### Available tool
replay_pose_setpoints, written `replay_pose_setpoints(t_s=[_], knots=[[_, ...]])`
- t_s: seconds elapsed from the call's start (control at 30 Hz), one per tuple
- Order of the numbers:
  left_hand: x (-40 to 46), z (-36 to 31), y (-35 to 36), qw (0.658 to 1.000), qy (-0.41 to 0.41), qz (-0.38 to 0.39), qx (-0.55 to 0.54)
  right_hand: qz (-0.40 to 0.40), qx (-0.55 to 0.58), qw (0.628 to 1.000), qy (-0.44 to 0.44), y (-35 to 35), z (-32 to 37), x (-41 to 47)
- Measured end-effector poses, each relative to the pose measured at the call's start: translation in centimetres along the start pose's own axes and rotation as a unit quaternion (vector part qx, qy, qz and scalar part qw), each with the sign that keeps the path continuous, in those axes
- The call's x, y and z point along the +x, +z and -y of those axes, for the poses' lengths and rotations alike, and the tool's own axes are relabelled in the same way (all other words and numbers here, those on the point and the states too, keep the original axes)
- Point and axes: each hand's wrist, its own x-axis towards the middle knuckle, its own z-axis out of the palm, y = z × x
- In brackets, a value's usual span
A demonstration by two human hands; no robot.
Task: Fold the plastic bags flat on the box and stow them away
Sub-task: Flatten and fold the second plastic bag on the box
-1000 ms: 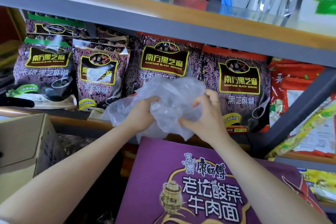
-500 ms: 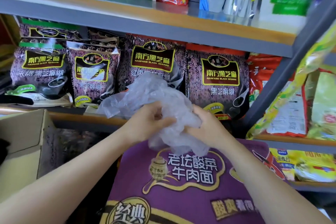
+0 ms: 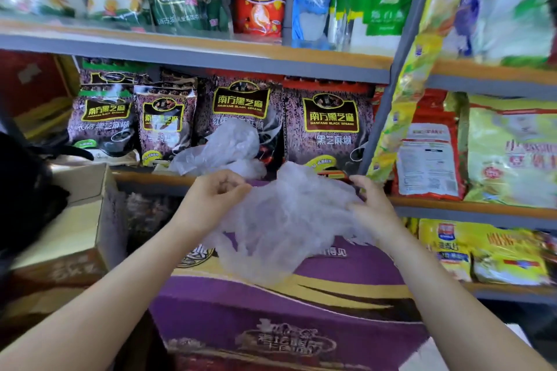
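A crumpled clear plastic bag (image 3: 283, 220) hangs spread between my hands just above the purple noodle box (image 3: 346, 277). My left hand (image 3: 217, 193) pinches the bag's left edge with curled fingers. At the bag's right edge my right hand (image 3: 367, 202) grips it. A second clear plastic bag (image 3: 223, 147) lies bunched on the shelf edge behind, in front of the black sesame packets.
Dark purple black sesame packets (image 3: 328, 126) fill the middle shelf. An open brown carton (image 3: 78, 220) stands at left beside the purple box. A grey shelf upright (image 3: 388, 93) and yellow and red food bags (image 3: 509, 147) are on the right. More packets line the top shelf.
One bag now lies on the shelf edge, apart from my hands. My hands have moved apart and spread the other bag over the purple box. The camera has tilted upward.
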Motion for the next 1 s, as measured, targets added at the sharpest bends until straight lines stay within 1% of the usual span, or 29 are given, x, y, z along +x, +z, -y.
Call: replay_pose_setpoints(t_s=[0.03,0.07,0.13,0.2,0.23,0.27,0.3,0.33,0.37,0.43,0.47,0.53,0.6,0.67,0.7,0.73,0.77,0.83,0.87,0.93,1.0], knots=[[-0.7,-0.4,0.1,1.000,-0.004,-0.010,-0.004,-0.010,0.008,0.998,-0.064,-0.4,0.9,-1.1],[-1.4,-0.7,0.2,1.000,-0.008,-0.019,-0.012,0.003,-0.004,0.992,-0.130,-0.7,2.0,-2.3],[-3.0,-1.3,0.5,0.999,-0.009,-0.034,-0.015,0.071,-0.035,0.968,-0.238,-1.1,3.6,-4.7],[-4.8,-1.8,0.9,0.999,-0.010,-0.034,0.000,0.129,-0.157,0.936,-0.289,-0.5,4.3,-7.1],[-5.8,-2.0,1.2,0.999,-0.008,-0.031,0.003,0.134,-0.225,0.919,-0.293,0.1,4.4,-8.0],[-6.8,-2.1,1.4,1.000,-0.007,-0.029,-0.003,0.122,-0.275,0.908,-0.291,0.8,4.4,-8.9],[-7.7,-2.2,1.6,1.000,-0.005,-0.027,-0.013,0.098,-0.288,0.908,-0.290,1.6,4.2,-9.4],[-8.5,-2.3,1.7,0.999,-0.004,-0.027,-0.017,0.073,-0.257,0.919,-0.288,2.1,4.1,-9.9],[-9.2,-2.2,1.6,0.999,-0.001,-0.033,-0.010,0.048,-0.205,0.934,-0.289,2.4,4.0,-10.2],[-10.3,-2.0,1.0,0.997,0.002,-0.068,0.044,0.031,-0.103,0.965,-0.238,2.2,3.6,-10.5],[-10.8,-1.6,0.4,0.991,0.003,-0.091,0.098,0.025,-0.071,0.973,-0.217,1.8,3.5,-10.5],[-11.8,-0.8,-0.8,0.964,0.009,-0.114,0.240,0.002,-0.033,0.981,-0.193,0.8,3.5,-10.4],[-12.6,0.5,-2.0,0.930,-0.009,-0.090,0.357,-0.013,0.010,0.987,-0.159,-0.1,3.8,-10.5],[-12.9,1.7,-2.7,0.902,-0.039,-0.035,0.429,-0.016,0.094,0.990,-0.108,-0.7,3.8,-10.5],[-12.8,1.9,-2.9,0.895,-0.031,-0.026,0.444,-0.017,0.123,0.988,-0.092,-0.9,3.9,-10.6],[-12.6,2.0,-2.9,0.894,-0.001,-0.032,0.446,-0.015,0.133,0.987,-0.094,-0.9,3.9,-10.7],[-12.3,1.9,-2.8,0.901,0.043,-0.042,0.430,-0.008,0.130,0.985,-0.109,-0.8,4.1,-11.0],[-11.4,0.7,-2.1,0.927,0.122,-0.039,0.352,0.033,0.106,0.979,-0.169,-0.3,4.4,-11.6],[-10.9,0.1,-1.6,0.935,0.138,-0.012,0.327,0.074,0.092,0.972,-0.202,0.1,4.5,-12.0],[-9.9,-0.7,-0.3,0.931,0.129,0.070,0.334,0.198,0.029,0.947,-0.250,1.0,4.0,-12.6],[-8.8,0.1,0.8,0.914,0.123,0.128,0.366,0.338,-0.075,0.900,-0.266,1.6,3.3,-13.2]])
